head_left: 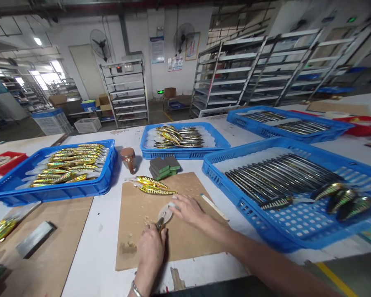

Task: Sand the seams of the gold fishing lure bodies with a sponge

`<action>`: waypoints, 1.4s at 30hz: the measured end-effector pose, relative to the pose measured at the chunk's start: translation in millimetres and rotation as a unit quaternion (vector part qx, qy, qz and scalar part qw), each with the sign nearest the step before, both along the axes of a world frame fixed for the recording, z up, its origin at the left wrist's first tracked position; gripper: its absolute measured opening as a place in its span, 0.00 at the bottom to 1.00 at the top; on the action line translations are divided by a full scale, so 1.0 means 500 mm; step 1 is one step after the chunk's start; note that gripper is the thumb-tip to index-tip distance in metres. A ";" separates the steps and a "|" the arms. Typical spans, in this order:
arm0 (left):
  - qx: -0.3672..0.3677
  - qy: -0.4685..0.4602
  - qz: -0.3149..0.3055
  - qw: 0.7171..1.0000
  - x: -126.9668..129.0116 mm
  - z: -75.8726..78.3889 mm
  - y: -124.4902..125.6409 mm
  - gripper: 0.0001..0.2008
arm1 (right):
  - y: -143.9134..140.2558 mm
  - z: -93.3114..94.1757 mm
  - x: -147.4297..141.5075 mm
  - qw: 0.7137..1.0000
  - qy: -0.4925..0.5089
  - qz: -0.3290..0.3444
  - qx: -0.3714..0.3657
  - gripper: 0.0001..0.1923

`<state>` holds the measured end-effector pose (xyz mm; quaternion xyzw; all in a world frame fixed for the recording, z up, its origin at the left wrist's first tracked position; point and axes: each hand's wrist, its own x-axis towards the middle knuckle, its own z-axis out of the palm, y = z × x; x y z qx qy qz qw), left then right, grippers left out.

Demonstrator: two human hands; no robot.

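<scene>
The left hand (151, 247) lay knuckles-up on the brown cardboard work mat (185, 243), its fingers clenched around the dark end of a fishing lure (162, 218) whose pale, clear-looking front end pointed away toward the right hand. The right hand (188, 209) rested flat just beyond it, fingers spread and loosely pinching the clear end of the same lure, so both hands met on that one piece near the middle of the mat. Just past the right hand's fingertips lay two finished gold-patterned lures (153, 185), side by side on the far edge of the mat. A thin white stick (214, 207) lay to the right of the right wrist. Beyond the gold lures sat a stack of dark sanding sponges (164, 166) and, to their left, a small brown jar (128, 158). Well to the left of the left hand stood a blue crate of gold lures (6, 194); to the right of the right forearm stood a blue crate of dark lures (284, 231). Crumbs of debris (128, 246) dotted the mat left of the left hand.
</scene>
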<state>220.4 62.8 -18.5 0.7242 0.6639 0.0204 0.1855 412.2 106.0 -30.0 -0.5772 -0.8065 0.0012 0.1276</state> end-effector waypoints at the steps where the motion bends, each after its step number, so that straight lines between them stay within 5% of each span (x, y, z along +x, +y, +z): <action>1: -0.001 -0.003 -0.002 1.000 0.000 0.000 0.000 0.18 | 0.000 0.000 0.000 1.000 0.003 0.007 0.005 0.13; 4: -0.003 -0.004 -0.002 1.000 -0.001 -0.003 -0.002 0.18 | -0.002 -0.003 0.000 0.998 0.012 0.052 0.015 0.13; 8: -0.005 -0.005 0.008 1.000 -0.002 -0.009 -0.005 0.16 | -0.002 -0.007 0.003 1.000 0.006 0.014 0.020 0.13; 20: -0.010 -0.011 -0.001 1.000 -0.003 -0.001 -0.016 0.15 | -0.011 0.000 0.013 0.997 0.025 0.074 0.022 0.14; 25: -0.031 -0.007 0.002 1.000 -0.003 -0.001 -0.015 0.16 | -0.014 0.008 0.011 1.000 0.001 0.024 0.010 0.12; 29: -0.027 -0.010 0.000 1.000 -0.003 -0.003 -0.015 0.16 | -0.016 0.012 0.009 0.998 0.015 0.069 -0.001 0.14; 32: -0.027 -0.014 0.001 1.000 -0.002 0.001 -0.015 0.16 | -0.013 0.014 0.011 1.000 -0.014 0.012 -0.013 0.13; 36: -0.031 -0.004 0.001 1.000 -0.002 0.006 -0.014 0.16 | -0.015 0.012 0.011 0.997 0.019 0.077 -0.001 0.15; 40: -0.011 -0.009 -0.002 1.000 -0.002 0.001 -0.015 0.17 | -0.015 0.012 0.010 1.000 -0.013 0.006 -0.003 0.12; 42: -0.003 -0.014 -0.009 1.000 -0.002 -0.003 -0.016 0.16 | -0.018 0.011 0.010 0.999 -0.003 0.045 0.013 0.13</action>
